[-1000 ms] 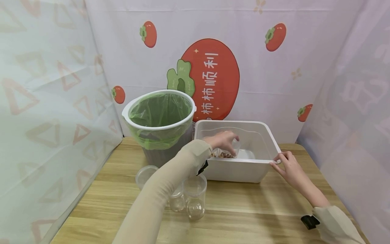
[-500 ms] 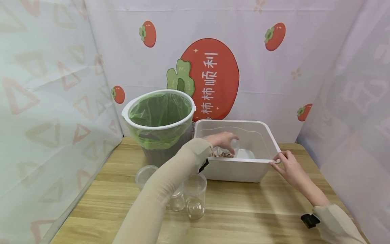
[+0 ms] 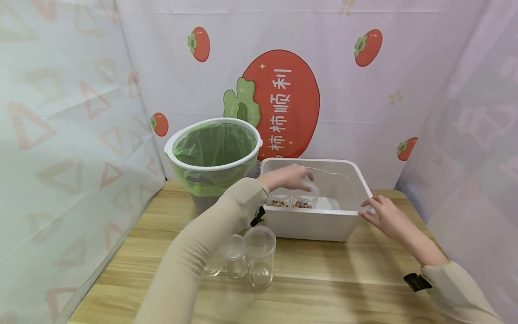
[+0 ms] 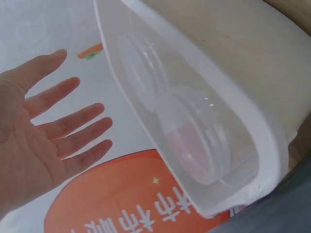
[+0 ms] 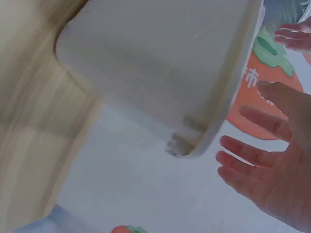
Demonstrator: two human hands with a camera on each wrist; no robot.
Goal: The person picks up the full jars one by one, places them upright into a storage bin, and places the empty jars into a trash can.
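Two clear lidded jars with brown nut-like pieces, a left jar [image 3: 278, 201] and a right jar [image 3: 308, 198], stand side by side inside the white plastic bin [image 3: 311, 226]. My left hand [image 3: 288, 176] is over them; in the left wrist view its fingers are spread and hold nothing, apart from the jar lids [image 4: 194, 138]. At the bin's front right corner is my right hand [image 3: 384, 217]. The right wrist view shows that hand's fingers [image 5: 250, 150] loosely extended beside the bin rim [image 5: 233, 97], with a gap between.
Left of the bin stands a trash can [image 3: 170, 150] with a green liner. Clear jars, one tall [image 3: 261, 270] and one shorter [image 3: 234, 256], stand on the wooden table [image 3: 315, 288] in front; another is partly behind my left sleeve [image 3: 210, 234]. Printed curtains enclose the back and sides.
My left hand has let go of the right jar and risen slightly toward the left, uncovering both jars. My right hand has loosened from the bin's corner.
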